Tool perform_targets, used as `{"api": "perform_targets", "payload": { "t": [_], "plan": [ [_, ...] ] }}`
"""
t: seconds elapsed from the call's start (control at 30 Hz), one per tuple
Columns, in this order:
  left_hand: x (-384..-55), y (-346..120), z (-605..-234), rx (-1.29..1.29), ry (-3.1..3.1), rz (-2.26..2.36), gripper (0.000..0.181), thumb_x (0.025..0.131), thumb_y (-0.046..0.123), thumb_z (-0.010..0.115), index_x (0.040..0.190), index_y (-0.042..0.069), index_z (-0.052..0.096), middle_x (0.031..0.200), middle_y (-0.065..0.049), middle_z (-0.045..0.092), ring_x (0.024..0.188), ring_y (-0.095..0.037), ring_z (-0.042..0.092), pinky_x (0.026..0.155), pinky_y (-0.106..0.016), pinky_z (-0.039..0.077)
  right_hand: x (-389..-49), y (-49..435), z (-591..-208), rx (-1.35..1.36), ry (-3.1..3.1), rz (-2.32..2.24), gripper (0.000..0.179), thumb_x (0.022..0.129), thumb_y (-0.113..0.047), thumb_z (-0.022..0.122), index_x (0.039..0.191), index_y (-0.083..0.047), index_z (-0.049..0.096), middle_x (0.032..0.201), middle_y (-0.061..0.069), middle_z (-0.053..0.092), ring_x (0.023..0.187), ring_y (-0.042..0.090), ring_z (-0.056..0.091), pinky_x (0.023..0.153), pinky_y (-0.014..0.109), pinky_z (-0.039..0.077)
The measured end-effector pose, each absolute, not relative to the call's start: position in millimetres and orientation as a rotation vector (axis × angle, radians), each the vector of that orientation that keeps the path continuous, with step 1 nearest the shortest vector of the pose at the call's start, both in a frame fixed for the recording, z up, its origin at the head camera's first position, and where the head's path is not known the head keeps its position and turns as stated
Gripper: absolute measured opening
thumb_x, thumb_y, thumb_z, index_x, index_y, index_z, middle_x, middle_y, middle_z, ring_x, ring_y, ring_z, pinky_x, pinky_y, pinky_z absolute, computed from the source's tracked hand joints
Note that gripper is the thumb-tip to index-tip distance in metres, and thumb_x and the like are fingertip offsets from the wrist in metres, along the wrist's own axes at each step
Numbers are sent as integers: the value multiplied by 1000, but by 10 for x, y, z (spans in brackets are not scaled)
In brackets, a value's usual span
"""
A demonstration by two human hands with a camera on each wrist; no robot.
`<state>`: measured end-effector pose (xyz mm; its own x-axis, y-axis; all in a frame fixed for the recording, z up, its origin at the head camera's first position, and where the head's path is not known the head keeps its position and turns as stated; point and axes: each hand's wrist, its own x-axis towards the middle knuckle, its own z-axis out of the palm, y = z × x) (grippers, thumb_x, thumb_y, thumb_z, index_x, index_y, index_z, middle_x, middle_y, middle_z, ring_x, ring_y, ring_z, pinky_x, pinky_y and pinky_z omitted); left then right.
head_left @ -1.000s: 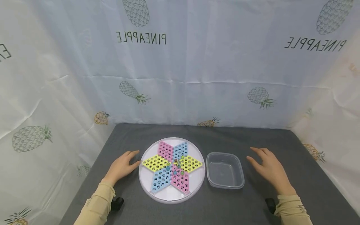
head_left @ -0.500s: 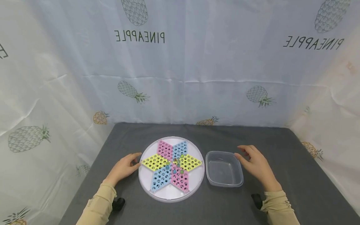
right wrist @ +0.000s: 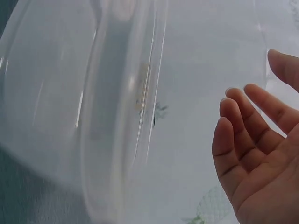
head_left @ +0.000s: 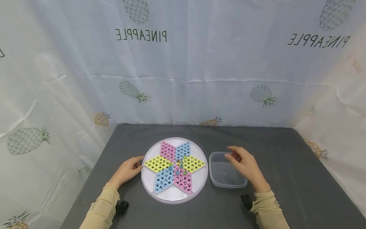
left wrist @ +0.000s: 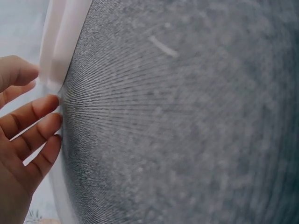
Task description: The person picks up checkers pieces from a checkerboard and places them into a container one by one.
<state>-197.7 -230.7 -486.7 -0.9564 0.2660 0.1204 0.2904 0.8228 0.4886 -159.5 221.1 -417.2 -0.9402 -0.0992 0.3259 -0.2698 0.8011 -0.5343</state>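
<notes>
A round white Chinese checkers board lies on the dark table, its star of pink, blue and yellow hole panels holding several glass marbles around the middle. At the board's left edge is my left hand, thumb and index fingertips right at the rim. The left wrist view shows those loosely bent fingers beside the white rim. My right hand hovers over the right side of a clear square plastic container, fingers relaxed and nothing held; the right wrist view shows its bent fingers beside the container wall.
Dark grey cloth covers the table. White curtains printed with pineapples hang behind it and at both sides. A black wrist camera sits under the left forearm, another black one under the right.
My right hand has moved left, from beside the container to over its right side. My left index finger and thumb have drawn in at the board's rim. The board and container stay in place.
</notes>
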Motion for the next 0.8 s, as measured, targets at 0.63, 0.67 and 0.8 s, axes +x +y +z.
{"api": "perform_targets", "payload": {
  "t": [0.63, 0.67, 0.8],
  "plan": [
    [-2009, -2252, -4920, -373, -3004, -868, 32, 79, 18, 60, 111, 16, 59, 74, 3, 48, 64, -9, 40, 55, -22, 33, -1604, 1561, -4247, 471, -2676, 1048, 33, 81, -42, 56, 108, -23, 57, 82, -11, 54, 68, 1, 48, 62, 19, 43],
    [-2013, -2254, -4926, -369, -3003, -867, 31, 79, 18, 60, 110, 15, 59, 74, 3, 48, 63, -9, 40, 55, -22, 33, -1603, 1528, -4250, 487, -2672, 1057, 33, 81, -41, 57, 108, -22, 57, 82, -10, 54, 68, 1, 48, 62, 19, 43],
    [-2024, -2264, -4950, -368, -2991, -879, 31, 79, 18, 61, 109, 14, 60, 73, 2, 48, 63, -9, 40, 55, -22, 33, -1598, 1409, -4260, 535, -2666, 1084, 32, 81, -37, 59, 108, -21, 58, 82, -10, 53, 67, 1, 47, 61, 18, 42]
  ]
}}
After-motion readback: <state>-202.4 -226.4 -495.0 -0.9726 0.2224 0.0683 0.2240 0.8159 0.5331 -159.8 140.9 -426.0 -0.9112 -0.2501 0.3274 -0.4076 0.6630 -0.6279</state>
